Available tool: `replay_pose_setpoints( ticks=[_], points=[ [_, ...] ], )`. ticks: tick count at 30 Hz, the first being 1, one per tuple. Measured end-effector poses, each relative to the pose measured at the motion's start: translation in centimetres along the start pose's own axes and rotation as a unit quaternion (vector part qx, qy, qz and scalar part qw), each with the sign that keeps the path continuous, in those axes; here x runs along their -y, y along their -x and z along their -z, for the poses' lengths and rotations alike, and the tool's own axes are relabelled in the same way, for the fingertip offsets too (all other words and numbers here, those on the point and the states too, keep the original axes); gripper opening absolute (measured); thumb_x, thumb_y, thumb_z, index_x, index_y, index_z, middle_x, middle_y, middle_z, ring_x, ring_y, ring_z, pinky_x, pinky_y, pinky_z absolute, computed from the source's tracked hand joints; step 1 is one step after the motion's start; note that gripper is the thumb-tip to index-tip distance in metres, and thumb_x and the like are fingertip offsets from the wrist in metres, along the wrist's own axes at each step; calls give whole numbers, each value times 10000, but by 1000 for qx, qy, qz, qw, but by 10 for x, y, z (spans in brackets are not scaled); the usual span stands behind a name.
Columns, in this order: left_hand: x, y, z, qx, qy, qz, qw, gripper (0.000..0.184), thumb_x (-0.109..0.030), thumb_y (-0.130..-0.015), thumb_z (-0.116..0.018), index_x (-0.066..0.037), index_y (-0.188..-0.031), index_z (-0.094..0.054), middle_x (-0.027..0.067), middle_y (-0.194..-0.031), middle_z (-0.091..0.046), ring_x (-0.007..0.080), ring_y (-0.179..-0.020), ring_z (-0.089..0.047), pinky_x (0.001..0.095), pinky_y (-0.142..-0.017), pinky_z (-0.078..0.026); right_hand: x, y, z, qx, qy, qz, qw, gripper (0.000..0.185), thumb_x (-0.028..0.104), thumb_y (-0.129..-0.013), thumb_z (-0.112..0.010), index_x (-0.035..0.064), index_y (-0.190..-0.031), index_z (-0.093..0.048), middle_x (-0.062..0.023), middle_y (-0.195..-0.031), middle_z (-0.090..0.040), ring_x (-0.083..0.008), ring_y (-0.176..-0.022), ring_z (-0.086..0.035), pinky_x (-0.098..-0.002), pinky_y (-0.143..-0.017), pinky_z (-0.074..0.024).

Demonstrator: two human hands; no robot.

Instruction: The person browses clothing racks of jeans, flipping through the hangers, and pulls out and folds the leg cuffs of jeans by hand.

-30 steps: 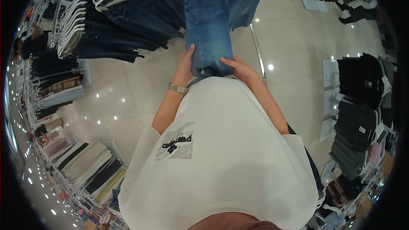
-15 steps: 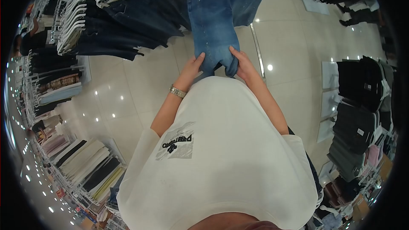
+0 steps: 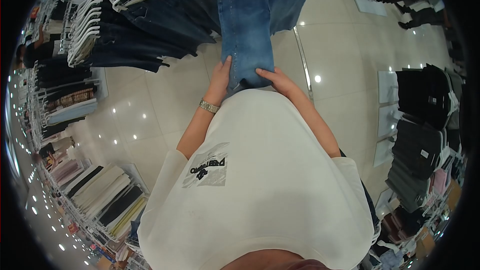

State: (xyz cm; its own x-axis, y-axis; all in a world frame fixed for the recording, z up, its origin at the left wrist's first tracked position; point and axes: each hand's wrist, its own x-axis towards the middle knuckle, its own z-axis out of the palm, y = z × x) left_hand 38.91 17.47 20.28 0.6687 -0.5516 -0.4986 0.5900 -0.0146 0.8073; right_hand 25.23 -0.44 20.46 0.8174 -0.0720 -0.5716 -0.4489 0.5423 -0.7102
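A pair of blue jeans (image 3: 247,25) stretches from the top of the view toward my body, its waist and pockets farthest from me. My left hand (image 3: 220,78) grips the left edge of one leg near its lower end, thumb on top. On the opposite edge, my right hand (image 3: 276,79) pinches the same leg, thumb lying over the denim and fingers beneath. The other leg (image 3: 295,7) hangs off to the right behind it. My shirt hides the bottom end of the held leg. A metal watch (image 3: 209,106) is on my left wrist.
Dark jeans (image 3: 150,35) hang on white hangers (image 3: 85,25) at the upper left, close to the held pair. Folded trousers (image 3: 95,190) fill a rack at the lower left. Dark garments (image 3: 420,145) hang along the right. A person (image 3: 40,50) stands at the far left.
My right hand has shifted left and slightly down on the leg. My left hand has moved slightly up and left along its edge. The held fabric looks flatter.
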Motion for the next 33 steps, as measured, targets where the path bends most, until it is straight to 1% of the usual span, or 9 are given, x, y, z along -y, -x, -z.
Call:
replay_pose_setpoints(
  ticks=[4,7,13,16,19,22,25,28,33],
  points=[
    [1,-4,4,-19,-19,5,1000,410,-333,-1046,-521,17,-1253,-570,108,-1156,-678,173,-995,-670,299,-869,-544,3,-1,3,-28,-3,15,999,643,434,-889,-707,-99,-1232,-601,-195,-1176,-667,-260,-1105,-626,-348,-997,-446],
    [-1,-4,1,-31,-6,5,1000,416,-339,-1042,-528,26,-1236,-572,120,-1153,-678,182,-976,-679,311,-850,-556,5,-2,3,-42,-53,1,998,594,406,-906,-697,-103,-1201,-612,-191,-1143,-680,-254,-1052,-654,-343,-964,-478],
    [4,-14,2,-39,-2,1,999,414,-339,-1033,-545,26,-1228,-568,115,-1132,-681,183,-982,-679,321,-858,-557,14,2,1,-69,-112,4,991,540,361,-924,-683,-122,-1154,-609,-194,-1097,-685,-252,-922,-696,-330,-805,-562],
    [-9,-9,-9,-37,41,-17,998,470,-360,-1031,-535,60,-1241,-555,144,-1143,-665,197,-984,-653,325,-871,-522,22,5,2,-72,-131,1,989,537,354,-929,-675,-127,-1155,-602,-188,-1064,-688,-249,-900,-700,-327,-773,-567],
    [-7,-15,-5,-57,38,1,998,387,-325,-1031,-552,8,-1226,-583,103,-1134,-683,179,-988,-675,316,-868,-547,23,3,3,-69,-150,9,986,543,352,-930,-673,-129,-1169,-594,-185,-1059,-686,-239,-898,-702,-323,-768,-568],
    [-13,-11,-7,-20,10,-23,999,425,-343,-1032,-546,8,-1271,-568,106,-1177,-673,179,-1033,-662,317,-906,-530,17,-8,12,-55,-188,21,980,553,364,-934,-666,-122,-1185,-589,-186,-1073,-686,-239,-907,-701,-323,-779,-568],
    [-21,-3,-6,43,21,8,999,483,-372,-1027,-547,20,-1308,-549,111,-1225,-655,181,-1085,-642,324,-961,-502,19,-14,22,-41,-238,32,970,569,382,-945,-649,-112,-1219,-578,-191,-1122,-676,-249,-978,-687,-333,-842,-559],
    [-25,12,-21,73,56,75,993,538,-410,-1013,-556,48,-1295,-539,115,-1242,-639,195,-1116,-609,325,-968,-474,21,-17,21,-41,-248,42,967,592,397,-960,-630,-105,-1263,-551,-198,-1184,-655,-269,-1068,-659,-348,-921,-536],
    [-14,11,-18,114,-94,107,983,568,-435,-1002,-569,69,-1263,-574,124,-1210,-656,204,-1094,-622,333,-964,-478,22,-20,22,-41,-273,40,960,601,399,-975,-613,-105,-1291,-526,-203,-1223,-637,-286,-1113,-641,-361,-965,-519]
  ],
)
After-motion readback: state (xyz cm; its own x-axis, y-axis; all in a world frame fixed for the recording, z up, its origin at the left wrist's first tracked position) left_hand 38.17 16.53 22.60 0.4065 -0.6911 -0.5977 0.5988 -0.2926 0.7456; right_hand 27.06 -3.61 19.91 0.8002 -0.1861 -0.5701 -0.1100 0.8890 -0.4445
